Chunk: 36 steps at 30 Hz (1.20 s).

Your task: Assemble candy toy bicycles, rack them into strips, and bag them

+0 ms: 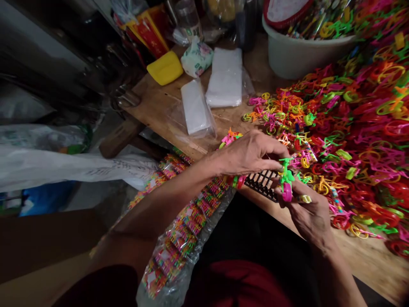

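Observation:
Between my two hands is a small toy bicycle (pixel 286 181), with a green frame and a pink wheel. My left hand (pixel 254 155) reaches across from the left, thumb and fingers closed at the toy's upper end. My right hand (pixel 308 209) grips the toy's lower part from the right, and a pale yellow piece (pixel 305 199) shows at its fingers. Under the hands lies a black slotted rack (pixel 262 183) at the table's front edge. More coloured toy parts (pixel 238 181) sit at its left end, partly behind my left wrist.
A large heap of coloured plastic toys (pixel 354 140) covers the right side of the wooden table (pixel 153 106). Behind it stands a white tub (pixel 297 55). White packets (pixel 225 76), a yellow dish (pixel 165 68) and a floral bundle (pixel 197 57) lie farther back. Plastic-wrapped toy strips (pixel 182 230) hang beside my lap.

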Motion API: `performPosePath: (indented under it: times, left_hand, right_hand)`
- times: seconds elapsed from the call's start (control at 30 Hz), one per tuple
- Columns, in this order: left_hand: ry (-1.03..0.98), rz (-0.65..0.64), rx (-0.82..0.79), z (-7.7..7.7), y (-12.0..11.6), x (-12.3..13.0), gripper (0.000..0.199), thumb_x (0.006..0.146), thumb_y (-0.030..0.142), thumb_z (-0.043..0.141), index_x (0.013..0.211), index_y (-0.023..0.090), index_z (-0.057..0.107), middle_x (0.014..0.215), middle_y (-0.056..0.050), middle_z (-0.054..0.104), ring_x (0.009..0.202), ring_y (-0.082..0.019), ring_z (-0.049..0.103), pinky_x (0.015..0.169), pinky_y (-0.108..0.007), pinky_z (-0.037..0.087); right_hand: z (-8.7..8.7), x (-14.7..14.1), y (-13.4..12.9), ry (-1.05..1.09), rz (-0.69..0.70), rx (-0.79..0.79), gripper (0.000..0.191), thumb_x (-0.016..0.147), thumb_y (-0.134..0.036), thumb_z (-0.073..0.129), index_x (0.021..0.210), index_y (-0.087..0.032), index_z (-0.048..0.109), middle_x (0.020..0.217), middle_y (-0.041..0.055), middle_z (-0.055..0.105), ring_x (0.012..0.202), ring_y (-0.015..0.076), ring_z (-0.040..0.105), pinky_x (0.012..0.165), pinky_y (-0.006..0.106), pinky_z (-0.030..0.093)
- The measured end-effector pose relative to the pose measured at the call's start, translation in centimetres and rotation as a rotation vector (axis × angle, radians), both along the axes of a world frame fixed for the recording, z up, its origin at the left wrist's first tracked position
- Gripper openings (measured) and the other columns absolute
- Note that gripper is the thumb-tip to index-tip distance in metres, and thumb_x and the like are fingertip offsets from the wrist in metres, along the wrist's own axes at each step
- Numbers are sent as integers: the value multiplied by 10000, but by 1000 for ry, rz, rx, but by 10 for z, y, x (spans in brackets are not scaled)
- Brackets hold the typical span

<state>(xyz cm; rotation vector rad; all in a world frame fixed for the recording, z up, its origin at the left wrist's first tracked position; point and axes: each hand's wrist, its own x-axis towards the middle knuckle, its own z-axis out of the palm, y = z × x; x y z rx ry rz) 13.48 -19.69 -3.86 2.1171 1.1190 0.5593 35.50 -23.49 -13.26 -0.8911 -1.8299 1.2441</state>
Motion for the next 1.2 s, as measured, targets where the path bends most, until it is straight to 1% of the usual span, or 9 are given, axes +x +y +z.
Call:
performPosePath:
  times: [0.13,0.23,0.33,0.4,0.5,0.57,0.87,1.07,1.2]
  left_hand:
    - [113,-37,-52,12,2,-3,229,901,140,610,1083,169,747,1032,-39,775,956,-163,711,885,-283,519]
    - [175,132,-13,17,-2,-11,405,925,114,531,1296,195,672,1313,-43,710,1178,-179,671,1041,-326,498]
    - [355,362,101,-4,-6,-21,415,985,199,494,1385,172,601,1497,-69,581,1407,-229,519,1190,-425,393]
    - [485,393,158,-28,-8,-26,408,1011,252,458,1386,153,588,1516,-96,556,1466,-266,443,1223,-500,333]
    - [544,342,188,-57,-10,-29,391,1015,221,376,1306,132,620,1354,-116,664,1328,-258,560,1198,-501,335]
    - [537,328,192,-63,-10,-29,382,1001,199,349,1239,138,640,1238,-103,707,1184,-240,625,1164,-475,358]
    - [557,340,190,-61,-11,-28,387,1017,222,291,1159,126,637,1212,-120,700,1165,-255,614,1170,-465,324]
    - [560,359,181,-61,-11,-26,448,1019,227,303,1354,94,569,1263,-129,686,1187,-250,603,1176,-447,307]
    - [574,390,186,-60,-11,-25,480,1017,223,329,1442,118,527,1257,-128,677,1165,-250,602,1102,-434,381]
  right_hand:
    - [-4,-4,7,-17,47,-22,147,906,-232,637,1001,-227,750,813,2,657,683,128,569,622,250,427]
    - [-10,-17,9,-60,-73,41,138,907,-265,615,915,-211,742,819,14,643,724,138,570,648,256,424]
    - [-23,-34,11,-155,-231,87,144,883,-251,565,808,-199,678,664,-19,570,584,119,485,579,246,376]
    - [-33,-45,14,-199,-268,120,123,834,-227,527,747,-203,611,619,-28,535,542,116,449,553,244,354]
    - [-43,-61,21,-226,-251,186,87,772,-186,482,714,-211,542,624,-26,537,551,121,466,562,243,355]
    - [-46,-70,27,-247,-242,213,81,751,-165,474,705,-216,517,634,-21,548,566,127,481,576,247,357]
    - [-50,-87,42,-341,-181,213,85,735,-151,486,716,-233,468,663,6,566,608,159,494,609,278,344]
    - [-56,-88,37,-417,-176,241,107,728,-129,467,754,-233,469,704,19,572,639,176,473,623,291,326]
    - [-58,-89,36,-416,-157,240,169,703,-114,461,812,-225,528,747,33,596,671,188,494,625,289,338]
